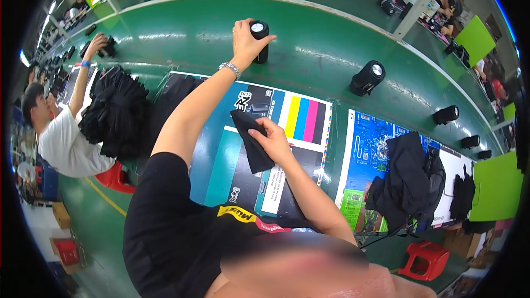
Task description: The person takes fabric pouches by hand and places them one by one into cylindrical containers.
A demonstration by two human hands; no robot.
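Observation:
My left hand [247, 45], a metal watch on its wrist, reaches out over the green bench and wraps round an upright black cylindrical speaker [258, 28]. A silver disc shows on the speaker's top end; my thumb crosses its side. Closer to my body, my right hand [270, 139] pinches a flat black cloth pouch [251, 146] between thumb and fingers. The pouch hangs slantwise above a printed sheet [221, 149] with colour bars. Further right on the bench stands a second black speaker [367, 78], tilted in view, touched by neither hand.
A big heap of black pouches [118, 110] lies to my left, beside a co-worker in a white shirt [77, 140]. More black cloth [406, 176] covers a blue printed sheet [367, 138] at right. Further speakers [446, 115] line the bench. A red stool [424, 260] stands lower right.

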